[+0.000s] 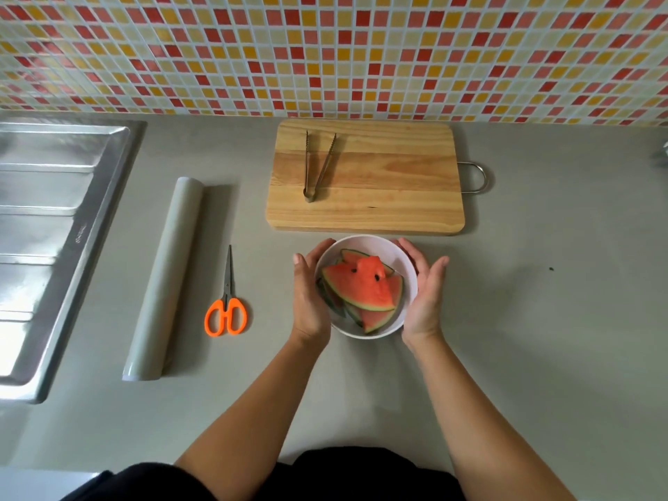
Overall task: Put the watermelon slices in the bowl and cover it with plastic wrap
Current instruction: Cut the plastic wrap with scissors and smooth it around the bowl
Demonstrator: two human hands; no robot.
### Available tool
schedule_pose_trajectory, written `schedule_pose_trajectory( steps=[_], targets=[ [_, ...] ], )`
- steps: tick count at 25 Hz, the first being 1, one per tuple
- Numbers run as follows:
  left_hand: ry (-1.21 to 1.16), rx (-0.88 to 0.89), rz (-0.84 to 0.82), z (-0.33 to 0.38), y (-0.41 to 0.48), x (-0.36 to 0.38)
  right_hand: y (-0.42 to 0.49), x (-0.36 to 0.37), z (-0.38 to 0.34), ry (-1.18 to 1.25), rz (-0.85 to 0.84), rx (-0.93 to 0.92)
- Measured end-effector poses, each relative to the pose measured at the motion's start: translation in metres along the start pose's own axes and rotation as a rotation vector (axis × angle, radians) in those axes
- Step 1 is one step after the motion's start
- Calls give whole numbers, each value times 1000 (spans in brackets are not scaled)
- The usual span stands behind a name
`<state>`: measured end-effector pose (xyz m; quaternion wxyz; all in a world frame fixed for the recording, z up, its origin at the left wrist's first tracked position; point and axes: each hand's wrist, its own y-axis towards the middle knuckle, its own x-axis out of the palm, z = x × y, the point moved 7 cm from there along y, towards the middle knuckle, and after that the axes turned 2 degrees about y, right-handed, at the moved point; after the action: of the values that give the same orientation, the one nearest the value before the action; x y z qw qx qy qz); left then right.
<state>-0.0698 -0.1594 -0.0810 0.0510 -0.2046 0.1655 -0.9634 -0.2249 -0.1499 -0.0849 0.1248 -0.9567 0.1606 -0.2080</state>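
Right, closest in, two bare forearms reach out from a dark top over the grey table, and both hands arrive at the same spot. The left hand lies against the left side of the white bowl, fingers relaxed and only lightly bent along its wall, thumb apart. The right hand mirrors it on the other side, palm turned inward, fingertips reaching the far rim; neither hand is clamped, and whether the right palm fully touches the wall cannot be told. The bowl sits on the table between them, and the watermelon slices are already stacked inside, red flesh up, green rinds overlapping. So the first half of the job looks done. No film shows across the rim, so the covering is all to come. Off to the left, the orange-handled scissors lie closed, and beyond them the roll of plastic wrap rests lengthwise, with no loose sheet visibly pulled off it. Further back, just beyond the bowl, the wooden cutting board carries no fruit at all, just the metal tongs lying with their arms spread. At the far left is the steel sink, and the tiled wall closes the scene. Judging from this, what remains is drawing out wrap, cutting a piece and sealing the bowl.
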Motion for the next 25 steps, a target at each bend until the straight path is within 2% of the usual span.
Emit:
schedule_pose_trajectory(
  steps=[3, 5, 8, 10, 11, 12, 14, 15, 16, 18, 20, 23, 25],
  targets=[
    [-100, -87, -17, -3, 9, -3, -2, 0, 5, 23, 52, 12],
    [-135, -112, -27, -8, 9, -3, -4, -1, 8, -46, 70, 32],
    [-42, -74, 106, -7, 7, -15, -9, -11, 1, -443, 14, 61],
    [71, -15, 241, 3, 6, -42, -7, -25, -16, -667, 75, -31],
    [129, 9, 252, 9, 4, -56, -8, -28, -20, -695, -5, -84],
    [203, 23, 190, 17, 3, -66, -12, -29, -20, -663, -132, -77],
    [400, -38, -32, 24, -4, -70, -24, -24, -13, -576, -396, 28],
    [478, -91, -106, 22, -10, -68, -28, -21, -11, -624, -475, 20],
    [493, -127, -110, 19, -18, -65, -31, -17, -11, -751, -508, -33],
    [368, -186, -12, 8, -38, -58, -26, -13, -11, -1002, -413, -106],
    [215, -255, 41, -1, -62, -35, -23, -9, -14, -1118, -283, -151],
    [105, -212, -64, -1, -67, -4, -34, 6, -14, -1117, -148, -217],
    [75, -206, -40, 6, -50, -5, -45, 8, -10, -1056, -44, -273]
  ],
)
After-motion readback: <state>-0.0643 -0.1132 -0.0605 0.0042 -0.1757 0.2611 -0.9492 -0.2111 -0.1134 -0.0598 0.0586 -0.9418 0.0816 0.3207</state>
